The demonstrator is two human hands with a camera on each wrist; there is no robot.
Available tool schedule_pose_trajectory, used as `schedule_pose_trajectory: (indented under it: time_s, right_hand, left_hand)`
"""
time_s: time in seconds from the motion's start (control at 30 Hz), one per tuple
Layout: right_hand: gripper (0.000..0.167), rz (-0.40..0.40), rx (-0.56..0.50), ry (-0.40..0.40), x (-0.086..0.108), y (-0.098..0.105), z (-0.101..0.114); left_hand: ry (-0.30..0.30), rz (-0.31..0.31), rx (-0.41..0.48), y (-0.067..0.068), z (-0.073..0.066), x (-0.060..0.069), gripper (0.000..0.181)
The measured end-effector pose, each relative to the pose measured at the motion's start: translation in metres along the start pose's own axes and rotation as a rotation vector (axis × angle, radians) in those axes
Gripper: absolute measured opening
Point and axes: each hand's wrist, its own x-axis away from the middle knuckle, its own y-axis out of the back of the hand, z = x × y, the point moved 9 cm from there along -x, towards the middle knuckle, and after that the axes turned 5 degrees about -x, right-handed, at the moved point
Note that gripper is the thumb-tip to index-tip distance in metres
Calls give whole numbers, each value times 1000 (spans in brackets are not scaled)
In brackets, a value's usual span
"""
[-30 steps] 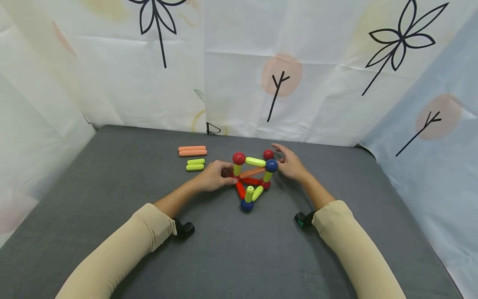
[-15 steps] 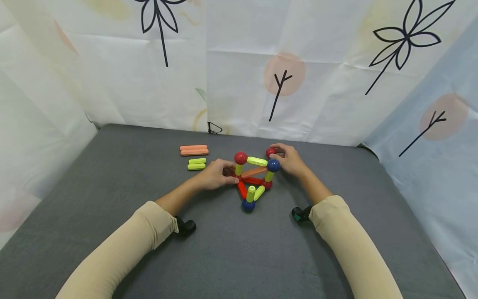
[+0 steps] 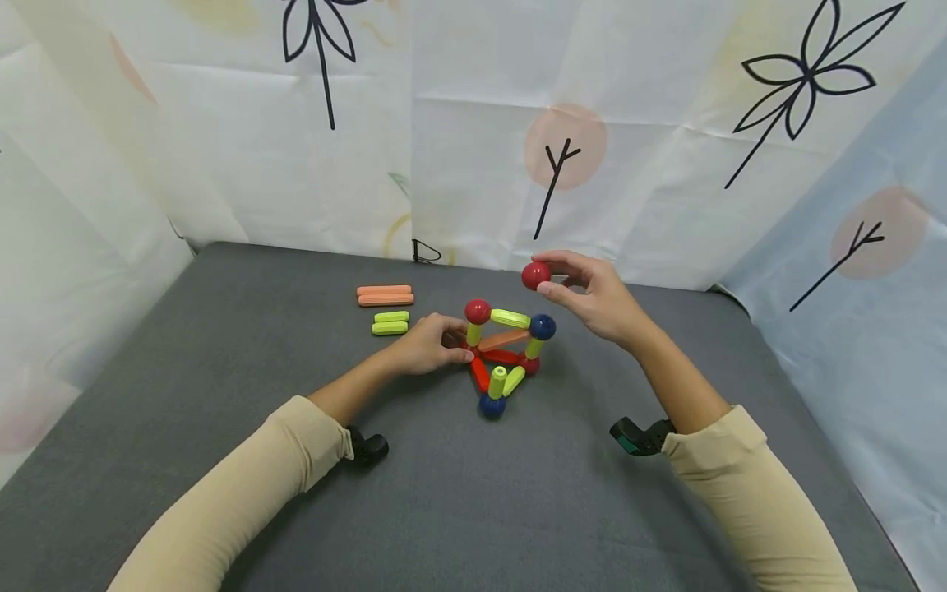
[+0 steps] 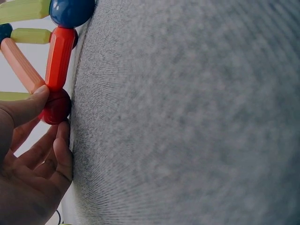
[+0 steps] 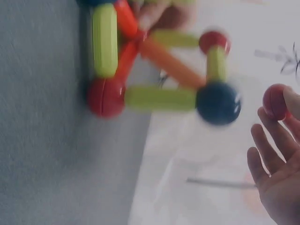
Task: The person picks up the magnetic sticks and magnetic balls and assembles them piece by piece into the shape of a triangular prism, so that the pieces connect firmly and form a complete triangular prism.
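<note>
Pinching a glossy, seamed red ball (image 3: 536, 275) between thumb and fingers, the right hand (image 3: 598, 302) holds it higher than the ball-and-rod frame (image 3: 505, 339), apart from it; the left hand (image 3: 425, 347) grips the red corner ball (image 4: 57, 107) at the frame's left; the frame joins red and blue balls with yellow-green, red and orange rods, one yellow-green rod (image 3: 497, 383) upright on its near blue ball (image 3: 491, 406); two loose orange rods (image 3: 385, 300) and two yellow-green rods (image 3: 390, 328) lie left of the frame

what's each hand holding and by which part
Right hand: red ball, pinched by its sides. Left hand: stick frame, by a low red corner ball.
</note>
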Motion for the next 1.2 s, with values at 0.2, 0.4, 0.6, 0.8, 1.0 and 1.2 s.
schedule_pose_trajectory:
  time_s: [0.2,0.4,0.6,0.8,1.0,1.2]
  right_hand:
    - [44,129,5,117,21,-32,26]
    - [42,169,-7,152,41,-53,24]
    - [41,142,76,212,51,-63,24]
    - [40,84,199,174,54,-65,21]
    - [42,54,286,173,54,-70,17]
    - [45,26,259,201,54,-66,21]
  left_hand:
    - [-9,-2,-1,0,0,0,30]
    - [-6,-4,-3,0,-1,1,32]
    - [-9,-10,3,-1,-1,1,31]
    - [-23,-15,5,-1,1,1,30]
    - [-15,-11,2,-2,2,0,32]
    - [-13,-13,-2,-1,0,1,32]
